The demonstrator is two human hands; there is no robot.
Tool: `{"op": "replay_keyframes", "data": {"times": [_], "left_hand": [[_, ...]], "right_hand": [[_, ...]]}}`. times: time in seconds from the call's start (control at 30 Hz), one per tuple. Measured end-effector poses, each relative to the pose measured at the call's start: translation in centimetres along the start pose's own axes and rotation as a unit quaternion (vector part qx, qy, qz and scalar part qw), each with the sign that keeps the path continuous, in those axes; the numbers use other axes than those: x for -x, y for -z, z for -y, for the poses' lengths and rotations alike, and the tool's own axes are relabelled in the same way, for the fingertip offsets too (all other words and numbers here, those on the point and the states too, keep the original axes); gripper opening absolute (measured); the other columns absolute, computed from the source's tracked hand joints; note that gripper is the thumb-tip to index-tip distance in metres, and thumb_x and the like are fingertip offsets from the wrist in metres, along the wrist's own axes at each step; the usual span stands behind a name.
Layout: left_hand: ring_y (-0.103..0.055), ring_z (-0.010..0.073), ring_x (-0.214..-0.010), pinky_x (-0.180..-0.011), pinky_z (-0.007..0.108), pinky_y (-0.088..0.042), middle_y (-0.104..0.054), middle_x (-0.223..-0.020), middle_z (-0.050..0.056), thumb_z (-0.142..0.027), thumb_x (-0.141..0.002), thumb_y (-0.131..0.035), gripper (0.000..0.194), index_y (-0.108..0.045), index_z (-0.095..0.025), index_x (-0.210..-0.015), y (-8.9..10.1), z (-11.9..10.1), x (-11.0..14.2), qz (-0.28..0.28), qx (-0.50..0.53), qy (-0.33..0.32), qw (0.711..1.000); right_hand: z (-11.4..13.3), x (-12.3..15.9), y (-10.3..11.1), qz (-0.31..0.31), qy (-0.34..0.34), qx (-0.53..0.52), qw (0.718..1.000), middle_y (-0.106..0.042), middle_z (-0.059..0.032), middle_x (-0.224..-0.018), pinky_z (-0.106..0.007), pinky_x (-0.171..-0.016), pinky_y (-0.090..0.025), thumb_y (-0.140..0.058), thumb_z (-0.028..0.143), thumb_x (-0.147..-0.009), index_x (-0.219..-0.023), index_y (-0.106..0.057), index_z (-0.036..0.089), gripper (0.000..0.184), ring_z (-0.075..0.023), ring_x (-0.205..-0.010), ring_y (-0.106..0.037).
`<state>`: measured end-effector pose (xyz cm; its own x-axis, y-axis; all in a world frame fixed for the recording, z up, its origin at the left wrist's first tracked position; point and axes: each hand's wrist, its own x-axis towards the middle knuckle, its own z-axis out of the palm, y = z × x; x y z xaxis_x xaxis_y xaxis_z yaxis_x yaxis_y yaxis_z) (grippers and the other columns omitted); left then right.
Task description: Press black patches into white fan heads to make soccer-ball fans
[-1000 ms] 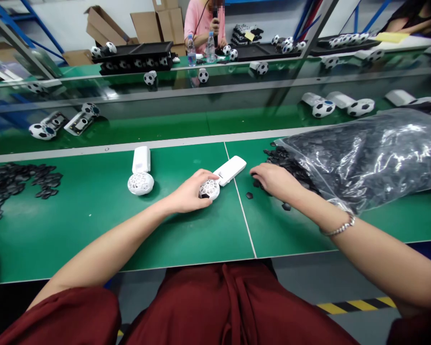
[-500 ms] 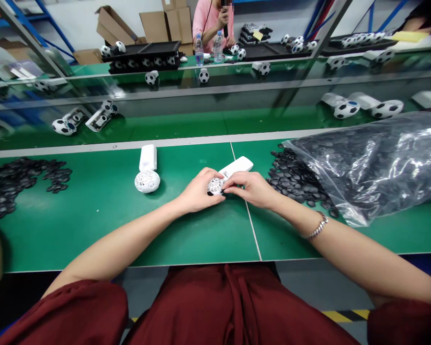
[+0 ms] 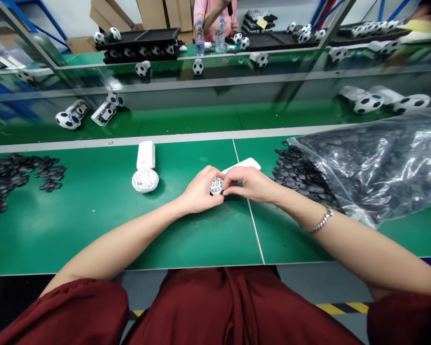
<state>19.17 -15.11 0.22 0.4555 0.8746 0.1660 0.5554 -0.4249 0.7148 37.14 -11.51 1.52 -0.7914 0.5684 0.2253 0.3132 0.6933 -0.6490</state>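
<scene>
A white hand-held device with a ball-shaped lattice head lies on the green table, its flat handle pointing away to the right. My left hand is curled round the lattice head from the left. My right hand pinches against the head from the right, fingers pressed together; whether a small black piece is under them is hidden. A second, identical white device lies alone to the left.
A clear plastic bag of small black pieces lies at the right, with loose pieces spilled at its mouth. Another black pile is far left. Black-and-white ball devices lie on the conveyor behind. A person in pink stands opposite.
My right hand left the loose black pieces by the bag and came to the lattice head, where it now pinches beside my left hand. The left hand kept its hold.
</scene>
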Motion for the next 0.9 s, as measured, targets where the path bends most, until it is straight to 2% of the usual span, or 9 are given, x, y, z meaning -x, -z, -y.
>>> {"op": "replay_keyframes", "data": {"times": [0.3,0.47,0.7,0.9], "left_hand": [[-0.051,0.021,-0.094,-0.085,0.036,-0.043,-0.052,-0.095,0.005,-0.02,-0.066,-0.06,0.027,-0.052,-0.018,-0.091,-0.2,0.0,0.0,-0.011,0.016,0.006,1.0],[-0.049,0.0219,-0.099,-0.09,0.038,-0.041,-0.052,-0.098,0.005,-0.021,-0.069,-0.058,0.026,-0.051,-0.019,-0.094,0.2,-0.1,0.1,0.018,0.014,0.007,1.0],[-0.049,0.0206,-0.101,-0.093,0.035,-0.04,-0.051,-0.102,0.005,-0.019,-0.068,-0.059,0.031,-0.052,-0.019,-0.098,0.5,0.1,0.2,0.02,0.032,-0.013,0.999],[-0.049,0.0213,-0.1,-0.092,0.037,-0.04,-0.051,-0.1,0.005,-0.018,-0.067,-0.056,0.03,-0.051,-0.02,-0.097,0.1,0.4,0.1,0.008,0.026,-0.015,1.0]], "right_hand": [[-0.4,0.0,-0.1,0.0,-0.053,-0.068,0.996,-0.061,-0.0012,-0.07,-0.025,-0.065,-0.043,-0.064,0.017,-0.074,-0.071,-0.059,0.015,0.006,-0.0137,-0.068,-0.056],[-0.2,0.2,-0.4,-0.006,-0.067,-0.105,0.992,-0.057,0.0002,-0.069,-0.024,-0.06,-0.042,-0.062,0.018,-0.075,-0.072,-0.056,0.016,0.007,-0.0117,-0.062,-0.051],[-0.3,0.6,-0.7,-0.03,-0.028,-0.04,0.998,-0.058,-0.0006,-0.07,-0.026,-0.066,-0.04,-0.061,0.018,-0.078,-0.072,-0.058,0.016,0.007,-0.0133,-0.069,-0.052],[-0.4,0.5,-1.0,-0.037,-0.043,-0.037,0.998,-0.055,0.0005,-0.068,-0.024,-0.062,-0.039,-0.061,0.019,-0.077,-0.07,-0.055,0.017,0.01,-0.0126,-0.065,-0.049]]}}
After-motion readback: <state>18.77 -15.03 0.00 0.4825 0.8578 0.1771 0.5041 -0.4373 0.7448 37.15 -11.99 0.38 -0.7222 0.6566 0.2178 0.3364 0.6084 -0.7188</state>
